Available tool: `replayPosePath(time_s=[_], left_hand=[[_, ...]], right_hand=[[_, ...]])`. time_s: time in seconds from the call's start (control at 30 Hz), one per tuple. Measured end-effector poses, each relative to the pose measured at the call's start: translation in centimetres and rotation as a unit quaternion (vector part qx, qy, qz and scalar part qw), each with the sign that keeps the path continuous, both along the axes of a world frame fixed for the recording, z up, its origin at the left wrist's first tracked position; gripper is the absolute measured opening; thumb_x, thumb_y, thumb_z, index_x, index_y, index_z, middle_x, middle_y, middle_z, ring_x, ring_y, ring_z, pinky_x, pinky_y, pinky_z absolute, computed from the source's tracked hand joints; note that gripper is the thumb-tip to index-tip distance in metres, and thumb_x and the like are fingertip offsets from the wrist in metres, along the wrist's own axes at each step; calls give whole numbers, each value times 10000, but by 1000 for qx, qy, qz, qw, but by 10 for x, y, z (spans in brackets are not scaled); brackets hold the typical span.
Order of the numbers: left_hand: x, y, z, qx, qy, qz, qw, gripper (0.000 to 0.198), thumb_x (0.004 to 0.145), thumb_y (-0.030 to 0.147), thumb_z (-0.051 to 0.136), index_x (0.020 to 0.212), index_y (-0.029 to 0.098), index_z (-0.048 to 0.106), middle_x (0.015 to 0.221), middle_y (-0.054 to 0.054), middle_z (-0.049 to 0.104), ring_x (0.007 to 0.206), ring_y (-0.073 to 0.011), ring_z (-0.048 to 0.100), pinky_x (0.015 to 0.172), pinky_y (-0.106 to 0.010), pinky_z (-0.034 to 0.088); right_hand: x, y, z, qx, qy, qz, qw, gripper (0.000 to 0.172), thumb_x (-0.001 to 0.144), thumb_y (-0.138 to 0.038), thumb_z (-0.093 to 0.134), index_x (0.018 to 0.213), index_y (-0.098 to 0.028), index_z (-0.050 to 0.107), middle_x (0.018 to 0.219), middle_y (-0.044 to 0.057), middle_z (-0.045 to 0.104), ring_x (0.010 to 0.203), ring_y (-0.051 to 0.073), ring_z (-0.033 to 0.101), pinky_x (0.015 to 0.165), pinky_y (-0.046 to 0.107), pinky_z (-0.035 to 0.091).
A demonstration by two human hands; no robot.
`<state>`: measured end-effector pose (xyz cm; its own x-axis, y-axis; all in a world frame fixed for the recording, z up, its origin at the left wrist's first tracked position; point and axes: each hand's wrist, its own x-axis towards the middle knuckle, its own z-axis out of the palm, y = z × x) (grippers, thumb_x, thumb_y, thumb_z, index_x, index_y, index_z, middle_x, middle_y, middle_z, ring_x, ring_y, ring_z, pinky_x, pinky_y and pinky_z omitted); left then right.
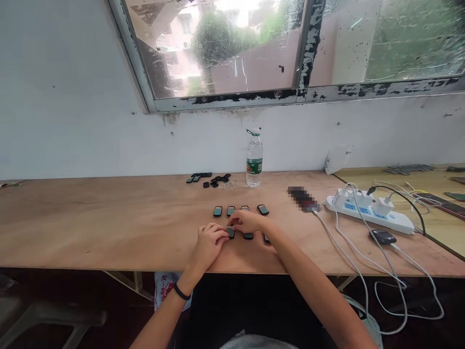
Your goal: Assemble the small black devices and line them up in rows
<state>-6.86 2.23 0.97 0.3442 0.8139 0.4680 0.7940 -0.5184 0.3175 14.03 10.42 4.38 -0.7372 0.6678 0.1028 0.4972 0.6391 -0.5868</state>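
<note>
On the wooden tabletop, my left hand (210, 241) grips the left edge of a small black-rimmed rectangular piece with a grey-green face (230, 233). From above, my right hand (247, 221) pinches at the top of the same piece; its fingertips partly cover it. Similar pieces form two rough rows around my hands. In the back row are a left piece (217, 211), a second one (230, 211), one partly behind my right hand (245, 208) and a tilted one (263, 210). To the right in the front row lies another piece (248, 236), with one more (266, 239) mostly hidden by my right forearm.
Farther back are a pile of black parts (218, 180) with small metal bits (228, 183), and a water bottle (254, 162). A white power strip (370, 212) with trailing cables, a pixelated dark object (304, 199) and a black device (382, 237) lie to the right.
</note>
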Motion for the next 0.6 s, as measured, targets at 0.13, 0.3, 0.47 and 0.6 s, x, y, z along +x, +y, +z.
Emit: replayPosePath(time_s=[0.13, 0.3, 0.47, 0.6], left_hand=[[2, -1, 0, 9, 5, -4, 1000, 156, 940, 180, 669, 881, 271, 781, 1035, -17, 767, 1087, -238, 622, 926, -428, 379], [4, -2, -1, 12, 11, -4, 1000, 146, 950, 187, 659, 894, 262, 770, 1041, -20, 762, 1059, -229, 636, 918, -426, 386], [-1, -3, 3, 16, -13, 5, 1000, 112, 950, 220, 657, 986, 257, 756, 1050, -35, 752, 1044, -236, 645, 911, -421, 438], [4, -9, 10, 17, -39, -8, 999, 122, 967, 231, 625, 1004, 252, 740, 1027, -40, 736, 1016, -235, 641, 911, -415, 483]], right_hand=[[-1, -1, 1, -12, 5, -5, 1000, 164, 874, -75, 625, 944, -167, 742, 933, 52, 726, 706, 144, 590, 612, 234, 438], [-1, -2, 3, 3, -3, -1, 1000, 208, 862, -68, 607, 979, -176, 742, 918, 42, 726, 701, 146, 594, 603, 236, 429], [14, 8, 4, 53, 44, -31, 997, 276, 910, -89, 542, 1067, -190, 746, 1007, 53, 747, 771, 162, 620, 657, 252, 443], [37, 12, 4, 21, 14, -49, 998, 312, 864, -52, 527, 1017, -195, 758, 933, 36, 752, 680, 145, 604, 602, 240, 433]])
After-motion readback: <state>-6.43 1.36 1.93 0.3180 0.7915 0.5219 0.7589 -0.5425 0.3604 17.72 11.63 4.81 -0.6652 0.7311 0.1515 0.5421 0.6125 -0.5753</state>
